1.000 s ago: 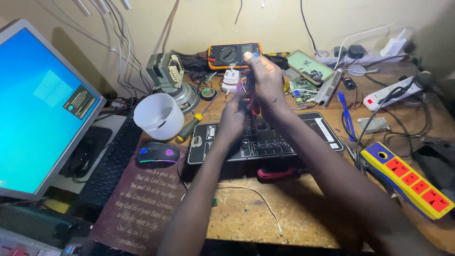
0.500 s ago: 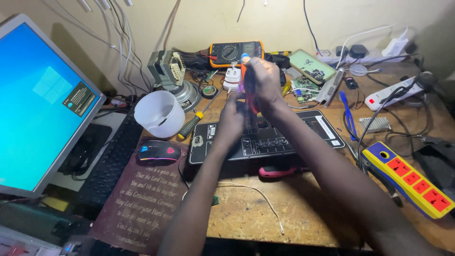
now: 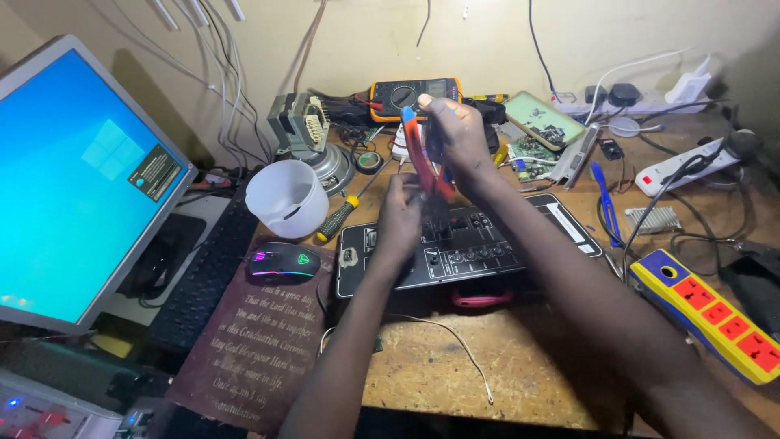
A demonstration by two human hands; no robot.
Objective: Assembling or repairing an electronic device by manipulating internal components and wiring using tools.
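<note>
Red-handled pliers (image 3: 422, 158) stand nearly upright, tips down on the flat black control panel (image 3: 463, 244) on the workbench.

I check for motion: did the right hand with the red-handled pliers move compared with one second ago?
No, hardly at all. The right hand holding the red-handled pliers sits just below the orange multimeter, as before.

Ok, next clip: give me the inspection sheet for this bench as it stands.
Surface: wooden bench, worn and scuffed.
Job's things: black control panel lying flat; red-handled pliers upright over it.
Clutter: white cup, lit mouse, screwdriver, multimeter, circuit board.
Grippers: right hand grips the pliers; left hand rests on the panel at the pliers' tip.
Cables: thin white wire loose on the bench; yellow power strip at right.
Surroundings: monitor lit blue; wall hung with wires.
</note>
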